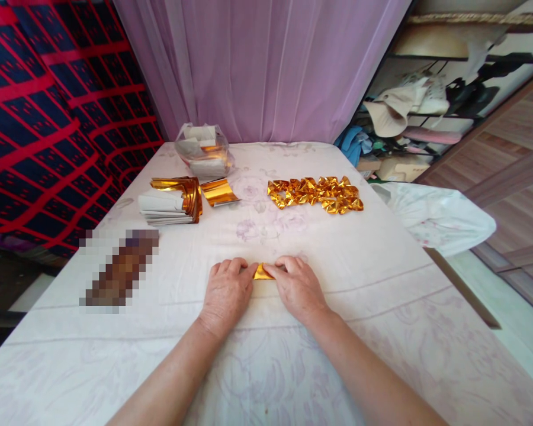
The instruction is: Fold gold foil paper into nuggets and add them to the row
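Note:
Between my two hands lies a small strip of gold foil paper (263, 272), low on the tablecloth. My left hand (230, 288) pinches its left end, thumb pressed toward the middle. At the other end, my right hand (298, 286) grips the foil paper the same way. The fingers cover both ends of it. Farther off, a fanned stack of foil paper sheets (164, 207) shows white backs and gold faces. One loose curled gold sheet (221, 192) rests beside it. To the right sit several folded gold foil pieces (324, 192) in rows.
A clear plastic bag (202, 151) with more sheets stands at the table's back, near a purple curtain (266, 71). A blurred-out rectangular item (124, 269) lies at left. Shelves with a cap (388, 109) and a white bag (439, 216) are beyond the right edge.

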Action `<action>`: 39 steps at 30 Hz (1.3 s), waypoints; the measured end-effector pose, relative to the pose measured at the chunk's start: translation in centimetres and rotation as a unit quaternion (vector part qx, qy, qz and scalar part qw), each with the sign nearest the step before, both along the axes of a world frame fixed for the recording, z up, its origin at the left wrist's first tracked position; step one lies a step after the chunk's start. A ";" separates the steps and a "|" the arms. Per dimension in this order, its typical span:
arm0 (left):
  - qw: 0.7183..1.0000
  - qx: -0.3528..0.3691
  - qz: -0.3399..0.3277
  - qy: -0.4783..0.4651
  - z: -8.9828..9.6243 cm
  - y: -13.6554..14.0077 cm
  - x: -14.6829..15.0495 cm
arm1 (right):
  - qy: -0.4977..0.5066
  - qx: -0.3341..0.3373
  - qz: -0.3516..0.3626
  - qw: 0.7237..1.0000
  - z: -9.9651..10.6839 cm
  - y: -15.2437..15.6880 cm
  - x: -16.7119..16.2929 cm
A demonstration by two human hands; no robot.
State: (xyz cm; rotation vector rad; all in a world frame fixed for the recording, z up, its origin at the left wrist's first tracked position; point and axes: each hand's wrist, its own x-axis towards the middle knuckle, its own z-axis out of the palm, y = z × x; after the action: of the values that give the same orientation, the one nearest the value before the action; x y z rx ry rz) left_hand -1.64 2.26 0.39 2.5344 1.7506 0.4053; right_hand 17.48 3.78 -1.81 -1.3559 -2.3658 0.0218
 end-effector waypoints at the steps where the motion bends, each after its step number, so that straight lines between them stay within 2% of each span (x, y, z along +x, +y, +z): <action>1: 1.000 0.003 0.001 -0.004 0.0 0.0 0.0 | 0.021 -0.009 0.006 1.000 0.1 0.0 0.1; 6: 0.999 0.011 0.010 -0.033 -0.3 0.2 0.0 | 0.114 -0.023 0.014 0.993 -0.1 0.2 0.2; 10: 0.998 0.002 0.018 -0.060 -0.5 0.4 -0.1 | 0.159 -0.030 -0.006 0.987 -0.5 0.3 0.1; 17: 0.989 -0.055 0.045 -0.130 -0.3 0.6 0.2 | 0.124 -0.038 -0.059 0.990 -0.1 0.3 -0.5; 24: 0.978 -0.098 0.050 -0.178 0.2 0.2 0.9 | 0.170 -0.078 -0.034 0.982 -0.1 0.2 -0.3; 26: 0.970 -0.119 0.040 -0.206 0.4 0.2 0.8 | 0.197 -0.105 -0.026 0.975 0.0 0.1 -0.1; 30: 0.938 -0.174 0.007 -0.300 0.6 0.6 0.6 | 0.263 -0.158 -0.018 0.952 0.1 0.1 0.2; 34: 0.931 -0.157 0.015 -0.328 0.2 1.1 1.2 | 0.302 -0.162 -0.011 0.939 0.3 0.0 0.4; 39: 0.942 -0.112 -0.025 -0.314 -0.2 0.9 2.3 | 0.288 -0.126 -0.003 0.949 0.9 -0.1 0.7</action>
State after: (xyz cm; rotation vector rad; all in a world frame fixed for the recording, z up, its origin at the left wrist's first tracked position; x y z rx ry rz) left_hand 0.71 3.12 0.20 1.9746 1.3883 0.8423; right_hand 18.21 3.72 -0.90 -1.2477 -1.9014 0.6491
